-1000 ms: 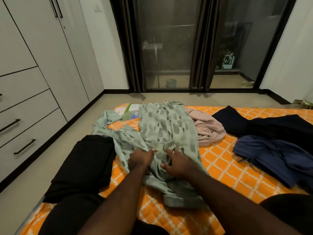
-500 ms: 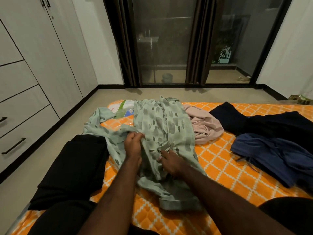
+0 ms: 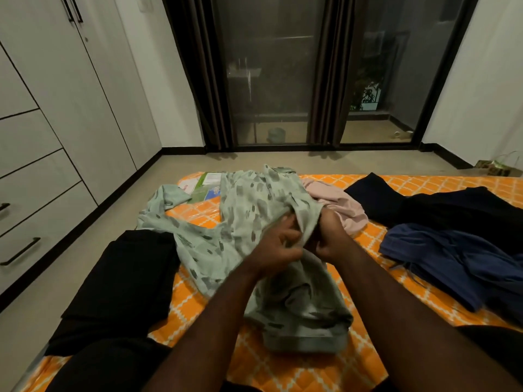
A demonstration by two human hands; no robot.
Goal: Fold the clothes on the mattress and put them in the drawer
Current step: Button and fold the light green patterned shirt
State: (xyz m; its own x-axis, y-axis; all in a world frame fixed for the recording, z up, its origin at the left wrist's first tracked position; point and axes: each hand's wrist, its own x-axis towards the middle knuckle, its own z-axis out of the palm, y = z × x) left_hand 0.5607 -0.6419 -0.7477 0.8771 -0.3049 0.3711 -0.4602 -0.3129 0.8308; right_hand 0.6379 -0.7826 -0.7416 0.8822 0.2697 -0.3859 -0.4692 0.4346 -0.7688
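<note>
Together, left hand and right hand curled, gripping green patterned garment, close together

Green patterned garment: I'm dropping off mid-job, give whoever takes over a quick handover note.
Left grip and right grip both hold bunched fabric of the green patterned garment, raised off the mattress.
The pink garment, black garment and navy garment lie unfolded to the right.
The drawers are closed.
Done: nothing visibly put away.
Left: fold every piece, then load the drawer.
</note>
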